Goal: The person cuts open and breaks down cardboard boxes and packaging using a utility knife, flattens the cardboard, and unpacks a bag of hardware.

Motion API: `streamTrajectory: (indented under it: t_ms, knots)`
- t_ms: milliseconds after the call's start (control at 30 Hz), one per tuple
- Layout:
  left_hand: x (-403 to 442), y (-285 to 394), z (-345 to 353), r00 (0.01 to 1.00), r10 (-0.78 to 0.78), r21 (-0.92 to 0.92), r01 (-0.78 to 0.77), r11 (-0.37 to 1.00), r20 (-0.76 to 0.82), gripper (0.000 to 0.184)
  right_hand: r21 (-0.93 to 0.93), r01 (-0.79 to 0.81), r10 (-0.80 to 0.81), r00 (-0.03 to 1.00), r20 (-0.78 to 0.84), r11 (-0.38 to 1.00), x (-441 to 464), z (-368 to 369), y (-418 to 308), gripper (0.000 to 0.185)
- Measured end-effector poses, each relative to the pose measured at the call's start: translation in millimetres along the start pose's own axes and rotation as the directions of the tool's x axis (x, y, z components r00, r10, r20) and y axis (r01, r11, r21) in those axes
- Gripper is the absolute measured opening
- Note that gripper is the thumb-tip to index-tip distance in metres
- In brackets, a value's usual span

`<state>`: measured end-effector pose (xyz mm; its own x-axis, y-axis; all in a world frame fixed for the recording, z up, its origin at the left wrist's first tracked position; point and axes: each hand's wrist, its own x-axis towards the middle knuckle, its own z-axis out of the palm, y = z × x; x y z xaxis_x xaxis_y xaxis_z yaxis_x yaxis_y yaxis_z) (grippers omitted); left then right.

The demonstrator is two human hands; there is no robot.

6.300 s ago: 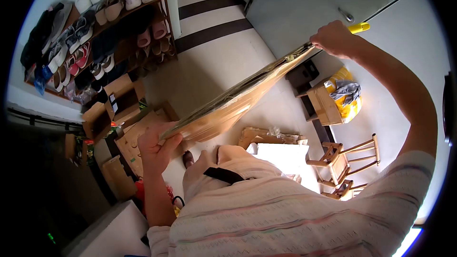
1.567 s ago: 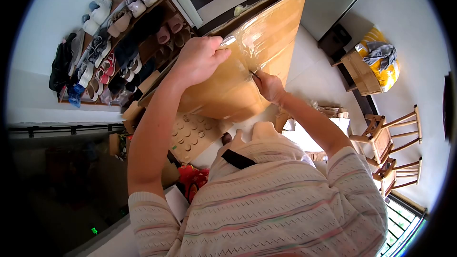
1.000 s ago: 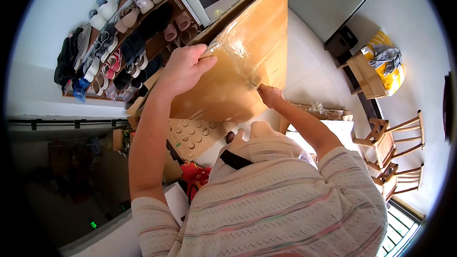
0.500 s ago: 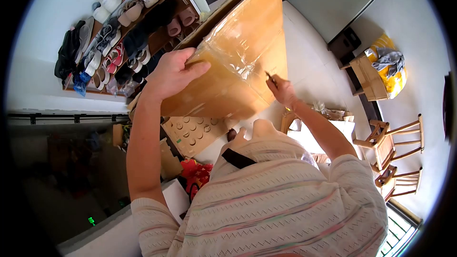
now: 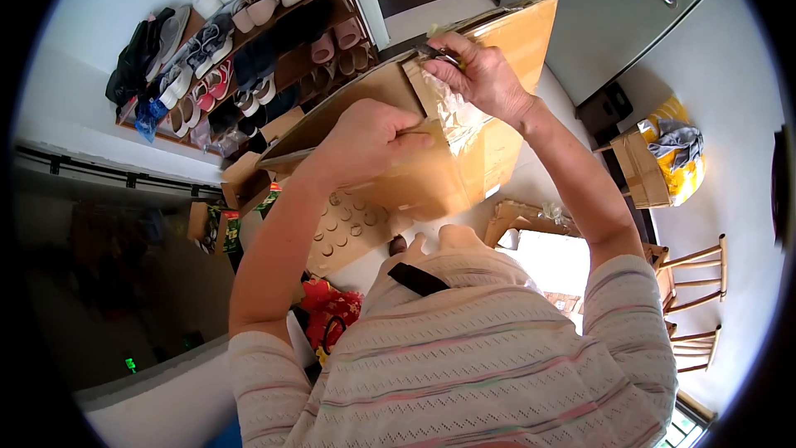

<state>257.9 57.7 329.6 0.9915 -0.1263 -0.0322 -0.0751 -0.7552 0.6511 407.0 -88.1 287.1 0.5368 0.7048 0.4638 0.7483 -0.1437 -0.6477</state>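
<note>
A large cardboard box (image 5: 423, 178) with clear tape over it stands tilted in front of me. My left hand (image 5: 369, 139) is closed on the box's upper edge at its near side. At the top edge, my right hand (image 5: 485, 75) grips a small dark tool (image 5: 439, 55) that looks like a knife; its exact kind is partly hidden by the fingers. Crumpled, shiny tape (image 5: 454, 112) hangs loose just below the right hand.
Behind the box on the left is a shoe rack (image 5: 274, 58) full of shoes. A carton with a yellow bag (image 5: 676, 158) and wooden chairs (image 5: 696, 274) are at the right. Flattened cardboard with round marks (image 5: 344, 228) and a red patterned bag (image 5: 332, 307) lie low on the left.
My right hand has moved up from the box's lower right side to its top edge with the tool. The left hand has shifted right, the box sits lower, and its tape now looks crumpled and loose.
</note>
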Motion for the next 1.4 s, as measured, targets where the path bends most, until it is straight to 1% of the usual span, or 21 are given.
streamTrajectory:
  t_ms: [33, 133, 167, 267, 300, 400, 467, 533, 567, 667, 700, 800, 833, 933, 967, 1067, 1167, 1267, 1300, 1367, 1400]
  knots:
    - [-1.5, 1.4, -0.4, 1.000, 0.026, 0.032, -0.026, 0.999, 0.008, 0.028, -0.005, 0.127, -0.127, 0.991, -0.049, 0.992, -0.6, 0.9, 3.4, 0.033]
    - [-10.6, 4.7, 10.8, 0.996, 0.093, 0.062, -0.093, 0.994, 0.009, 0.026, 0.001, 0.188, -0.188, 0.982, -0.023, 0.982, 1.2, -4.9, -3.2, 0.032]
    - [-14.3, 5.7, 14.1, 0.994, 0.112, 0.067, -0.112, 0.992, 0.005, 0.026, 0.049, 0.148, -0.147, 0.989, -0.019, 0.988, 1.6, -2.2, -0.7, 0.030]
    - [-21.0, 11.6, 11.7, 0.999, 0.050, 0.076, -0.049, 0.996, -0.015, 0.025, 0.088, 0.172, -0.169, 0.985, -0.039, 0.981, 1.6, 3.9, 1.8, 0.028]
    - [-23.2, 11.6, 12.0, 0.998, 0.064, 0.075, -0.063, 0.995, -0.012, 0.023, 0.056, 0.111, -0.111, 0.994, -0.002, 0.992, 1.1, 3.4, -1.9, 0.028]
    - [-35.7, 13.6, 13.2, 0.996, 0.085, 0.077, -0.085, 0.993, 0.001, 0.020, -0.014, 0.234, -0.234, 0.971, -0.053, 0.972, 3.6, 5.8, -1.0, 0.030]
    - [-43.5, 18.8, 13.3, 0.996, 0.083, 0.080, -0.084, 0.993, 0.020, 0.020, -0.012, 0.205, -0.205, 0.979, -0.016, 0.979, 2.8, 6.0, -5.9, 0.029]
    - [-47.1, 13.4, 8.5, 0.997, 0.080, 0.074, -0.080, 0.994, 0.004, 0.019, -0.011, 0.170, -0.169, 0.985, 0.025, 0.985, 0.3, 7.6, -10.1, 0.029]
    - [-49.6, 10.3, 6.4, 0.997, 0.075, 0.069, -0.074, 0.995, -0.004, 0.019, -0.020, 0.237, -0.237, 0.971, 0.000, 0.971, -0.1, 12.5, -8.2, 0.029]
    - [-46.8, 3.6, -3.0, 0.997, -0.074, -0.057, 0.073, 0.996, -0.006, 0.018, -0.057, 0.274, -0.273, 0.962, 0.010, 0.960, 2.5, 19.8, -12.3, 0.029]
    - [-44.3, -3.9, -5.2, 0.999, -0.042, -0.047, 0.042, 0.998, -0.006, 0.022, -0.058, 0.276, -0.277, 0.961, -0.002, 0.959, 2.5, 24.1, -10.0, 0.029]
    - [-44.7, -16.6, -9.6, 0.980, -0.194, -0.258, 0.196, 0.946, 0.032, 0.027, -0.014, 0.193, -0.192, 0.980, 0.057, 0.981, -1.2, 27.3, -20.6, 0.028]
    - [-45.5, -23.2, -15.6, 0.957, -0.270, -0.357, 0.290, 0.888, 0.105, 0.032, 0.040, 0.224, -0.225, 0.974, 0.038, 0.974, -2.0, 30.8, -21.7, 0.029]
    - [-48.1, -31.5, -24.9, 0.958, -0.264, -0.305, 0.287, 0.908, 0.114, 0.032, 0.014, 0.223, -0.223, 0.973, 0.060, 0.975, -2.9, 38.2, -28.4, 0.029]
    - [-49.2, -33.3, -25.5, 0.957, -0.254, -0.328, 0.287, 0.900, 0.140, 0.029, -0.037, 0.208, -0.203, 0.973, 0.113, 0.977, -3.1, 33.6, -34.6, 0.030]
    - [-52.0, -38.6, -32.7, 0.920, -0.338, -0.297, 0.385, 0.874, 0.196, 0.027, -0.114, 0.188, -0.157, 0.959, 0.236, 0.976, -1.1, 24.3, -50.2, 0.032]
    - [-53.5, -43.5, -42.9, 0.901, -0.301, -0.298, 0.394, 0.870, 0.312, 0.023, -0.200, 0.230, -0.160, 0.936, 0.314, 0.953, 3.4, 18.3, -61.9, 0.033]
    - [-50.9, -35.2, -49.8, 0.898, -0.295, -0.198, 0.370, 0.908, 0.326, 0.023, -0.162, 0.155, -0.085, 0.925, 0.371, 0.975, 5.8, 21.6, -68.1, 0.037]
    - [-49.8, -37.7, -48.0, 0.921, -0.278, -0.218, 0.341, 0.914, 0.273, 0.022, -0.043, 0.166, -0.146, 0.943, 0.298, 0.985, 4.0, 24.5, -65.6, 0.037]
    - [-47.4, -46.1, -43.2, 0.956, -0.242, -0.254, 0.278, 0.926, 0.164, 0.019, 0.190, 0.208, -0.234, 0.964, 0.129, 0.960, -4.6, 31.3, -52.0, 0.036]
    - [-48.2, -47.2, -40.6, 0.955, -0.272, -0.247, 0.294, 0.923, 0.123, 0.018, 0.255, 0.082, -0.118, 0.985, 0.128, 0.964, -12.9, 30.3, -45.9, 0.036]
